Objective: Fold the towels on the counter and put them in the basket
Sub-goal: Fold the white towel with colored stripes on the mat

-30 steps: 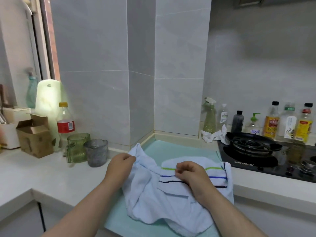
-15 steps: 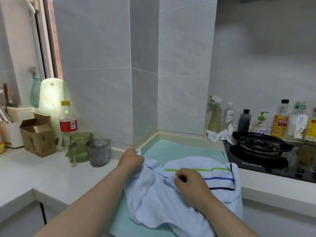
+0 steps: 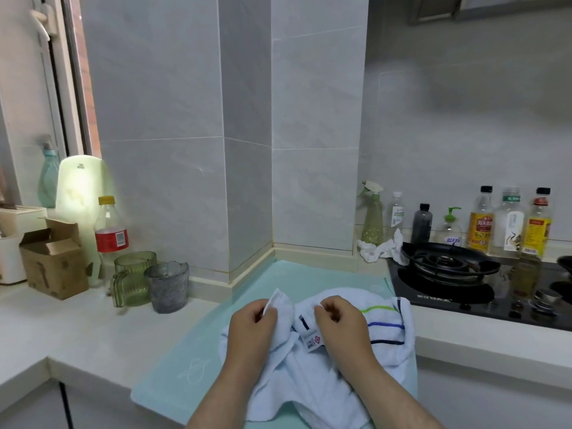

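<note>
1. Down at the front of the tabletop (image 3: 77, 329), on a pale green mat (image 3: 192, 360), the white towel (image 3: 325, 376) is lying in a loose bunch, with its green, blue and dark stripes showing out to the right.
2. The left hand (image 3: 252, 326) is pinching a corner of the towel. Its grip is closed tight, thumb against curled fingers, and the corner is poking up above the knuckles.
3. The right hand (image 3: 340, 323) is curling in on the towel's upper edge just beside it, grip closed on the cloth. Only a narrow gap is separating the two hands.
4. Just below that gap, the towel's white label (image 3: 312, 337) is showing face up, right against the right hand.
5. The rest of the towel is spreading beneath both wrists toward the near edge of the mat, and the forearms are hiding part of it.
6. Off to the left, a grey cup (image 3: 167, 286) and a green mug (image 3: 133, 278) are standing side by side near the mat, with a red-labelled bottle (image 3: 110, 233) and an open cardboard box (image 3: 52, 258) beyond them.
7. Over on the right, a black gas stove (image 3: 448, 292) is sitting just beside the mat, close to the towel's striped end.
8. Back by the wall, a green spray bottle (image 3: 373, 221) is standing over a crumpled white rag (image 3: 380, 247).
</note>
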Motion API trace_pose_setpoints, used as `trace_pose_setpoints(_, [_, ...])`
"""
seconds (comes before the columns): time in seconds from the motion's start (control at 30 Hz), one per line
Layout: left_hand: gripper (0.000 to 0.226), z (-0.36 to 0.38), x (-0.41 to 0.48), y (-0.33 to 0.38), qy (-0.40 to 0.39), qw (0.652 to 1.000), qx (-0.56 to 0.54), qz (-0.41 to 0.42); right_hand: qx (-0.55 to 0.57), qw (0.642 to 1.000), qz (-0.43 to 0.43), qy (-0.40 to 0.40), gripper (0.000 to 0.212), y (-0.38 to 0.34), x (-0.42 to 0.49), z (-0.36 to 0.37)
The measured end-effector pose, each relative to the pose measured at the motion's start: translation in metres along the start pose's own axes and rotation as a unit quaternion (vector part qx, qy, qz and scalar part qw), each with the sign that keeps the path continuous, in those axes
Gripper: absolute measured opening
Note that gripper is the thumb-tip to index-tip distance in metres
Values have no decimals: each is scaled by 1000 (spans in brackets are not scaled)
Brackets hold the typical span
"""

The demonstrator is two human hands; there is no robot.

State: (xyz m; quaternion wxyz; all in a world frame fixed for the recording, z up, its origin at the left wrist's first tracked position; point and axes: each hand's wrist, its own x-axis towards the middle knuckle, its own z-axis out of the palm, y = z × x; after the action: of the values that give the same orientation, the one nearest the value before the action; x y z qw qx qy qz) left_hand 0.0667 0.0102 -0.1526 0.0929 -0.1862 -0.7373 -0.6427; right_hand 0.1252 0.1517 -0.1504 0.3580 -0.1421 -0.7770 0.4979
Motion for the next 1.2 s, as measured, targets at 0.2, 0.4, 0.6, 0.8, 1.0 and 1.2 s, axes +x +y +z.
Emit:
trace_pose_setpoints(0.2, [25, -3, -1, -3, 36, 999, 8, 39, 90, 992, 47, 77, 15, -15, -17, 21])
trace_pose_setpoints(0.4, [28, 4, -9, -2, -69, 994, 15, 86, 116, 991, 31, 54, 10, -18, -20, 21])
trace_pose_setpoints(0.6, [32, 4, -13, 0, -87, 989, 32, 112, 109, 993, 31, 37, 9, -14, -20, 22])
trace_pose_setpoints(0.8, [31, 6, -11, -5, -92, 972, 121, 176, 101, 993, 44, 36, 18, -15, -17, 22])
trace_pose_setpoints(1.0, [23, 6, -11, -6, -109, 972, 128, 165, 136, 987, 77, 28, 37, -12, -13, 22])
trace_pose_setpoints(1.2, [51, 2, -12, -5, -139, 972, 104, 156, 150, 984, 91, 7, 13, -17, -14, 18])
